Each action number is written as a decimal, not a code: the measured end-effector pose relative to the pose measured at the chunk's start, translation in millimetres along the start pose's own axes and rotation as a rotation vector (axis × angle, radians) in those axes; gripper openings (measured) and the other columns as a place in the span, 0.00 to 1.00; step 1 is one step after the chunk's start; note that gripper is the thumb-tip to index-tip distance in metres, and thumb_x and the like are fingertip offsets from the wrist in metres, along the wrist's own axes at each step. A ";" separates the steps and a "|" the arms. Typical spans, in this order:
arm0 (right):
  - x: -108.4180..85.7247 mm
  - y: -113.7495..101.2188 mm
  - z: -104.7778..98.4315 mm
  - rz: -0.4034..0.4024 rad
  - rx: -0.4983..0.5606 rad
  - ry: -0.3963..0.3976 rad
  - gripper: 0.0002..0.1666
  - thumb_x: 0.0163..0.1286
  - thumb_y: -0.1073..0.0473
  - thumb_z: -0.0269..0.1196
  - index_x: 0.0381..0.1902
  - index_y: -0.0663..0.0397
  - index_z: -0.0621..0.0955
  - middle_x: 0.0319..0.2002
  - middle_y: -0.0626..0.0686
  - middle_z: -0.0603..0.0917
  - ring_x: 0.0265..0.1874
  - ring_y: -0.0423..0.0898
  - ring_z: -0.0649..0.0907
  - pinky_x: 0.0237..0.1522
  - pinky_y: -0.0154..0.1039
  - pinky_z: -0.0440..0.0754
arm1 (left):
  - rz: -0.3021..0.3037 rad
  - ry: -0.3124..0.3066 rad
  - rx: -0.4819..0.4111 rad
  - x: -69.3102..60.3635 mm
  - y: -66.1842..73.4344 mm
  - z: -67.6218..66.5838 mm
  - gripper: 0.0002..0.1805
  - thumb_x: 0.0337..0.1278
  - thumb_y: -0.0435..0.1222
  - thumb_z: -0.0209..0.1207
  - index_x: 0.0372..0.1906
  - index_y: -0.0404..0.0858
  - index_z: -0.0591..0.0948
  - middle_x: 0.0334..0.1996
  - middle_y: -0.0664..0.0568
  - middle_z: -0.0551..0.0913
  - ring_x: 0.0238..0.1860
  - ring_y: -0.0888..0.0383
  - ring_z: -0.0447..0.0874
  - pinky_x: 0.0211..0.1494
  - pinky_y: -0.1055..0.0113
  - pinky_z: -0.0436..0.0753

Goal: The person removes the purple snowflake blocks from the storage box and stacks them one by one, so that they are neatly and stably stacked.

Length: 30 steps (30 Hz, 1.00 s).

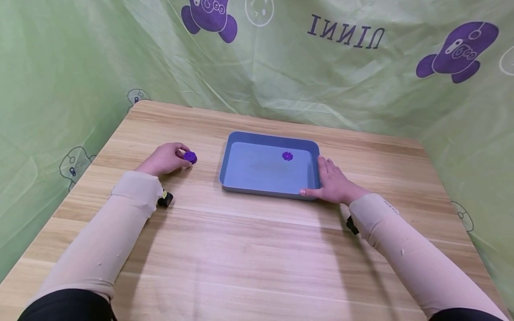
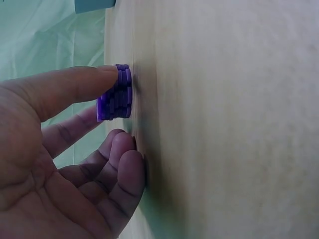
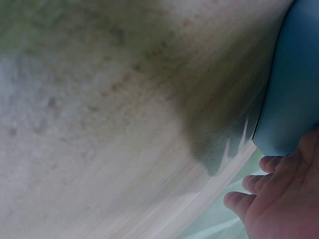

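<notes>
In the head view my left hand (image 1: 166,159) is at the left of the tabletop. Its thumb and forefinger pinch a short stack of purple flower-shaped discs (image 1: 190,157). The left wrist view shows the discs (image 2: 119,94) layered face to face, close to the wood, with the other fingers curled below. A shallow blue-grey tray (image 1: 257,192) lies near the middle. One purple flower-shaped disc (image 1: 287,156) lies flat inside it, toward the right. My right hand (image 1: 334,182) rests against the tray's right side, fingers extended along that wall and thumb at the front right corner.
The wooden table (image 1: 241,258) extends around the tray on all sides. Behind it and at both sides hangs a green printed cloth (image 1: 257,76). A small black object (image 1: 165,199) sits at the left wrist and a similar one (image 1: 352,225) at the right wrist.
</notes>
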State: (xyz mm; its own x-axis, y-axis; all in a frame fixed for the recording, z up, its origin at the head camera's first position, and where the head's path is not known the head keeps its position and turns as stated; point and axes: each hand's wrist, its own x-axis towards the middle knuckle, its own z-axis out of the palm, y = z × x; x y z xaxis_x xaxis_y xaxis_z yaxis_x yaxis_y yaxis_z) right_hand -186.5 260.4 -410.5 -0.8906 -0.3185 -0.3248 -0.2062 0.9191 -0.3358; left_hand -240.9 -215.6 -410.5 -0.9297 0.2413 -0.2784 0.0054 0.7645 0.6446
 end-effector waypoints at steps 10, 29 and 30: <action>-0.1 0.2 -0.1 0.004 0.005 0.000 0.75 0.66 0.29 0.65 0.77 0.77 0.36 0.79 0.76 0.38 0.77 0.73 0.41 0.76 0.65 0.40 | 0.004 0.005 0.004 1.3 0.9 1.0 0.26 0.65 0.37 0.65 0.62 0.28 0.75 0.49 0.33 0.80 0.46 0.42 0.77 0.48 0.55 0.76; 0.4 1.6 1.1 -0.002 0.012 0.002 0.76 0.66 0.29 0.66 0.78 0.77 0.36 0.79 0.75 0.38 0.77 0.73 0.41 0.76 0.65 0.40 | -0.007 -0.031 0.004 1.5 1.1 -1.6 0.32 0.66 0.39 0.67 0.66 0.26 0.70 0.53 0.30 0.78 0.52 0.39 0.76 0.56 0.47 0.76; 0.4 1.4 1.2 -0.002 0.014 0.001 0.76 0.66 0.29 0.66 0.78 0.77 0.36 0.79 0.75 0.38 0.77 0.73 0.41 0.76 0.65 0.40 | -0.006 -0.037 0.004 1.3 0.6 -2.7 0.34 0.65 0.41 0.67 0.67 0.25 0.69 0.53 0.30 0.77 0.52 0.39 0.76 0.55 0.48 0.76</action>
State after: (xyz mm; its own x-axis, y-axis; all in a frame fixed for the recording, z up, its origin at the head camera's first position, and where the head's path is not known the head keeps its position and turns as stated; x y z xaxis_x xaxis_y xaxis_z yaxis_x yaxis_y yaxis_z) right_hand -186.7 261.3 -412.1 -0.8908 -0.3199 -0.3228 -0.2021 0.9151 -0.3490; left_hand -243.1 -216.4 -408.5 -0.9155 0.2587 -0.3081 0.0019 0.7685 0.6398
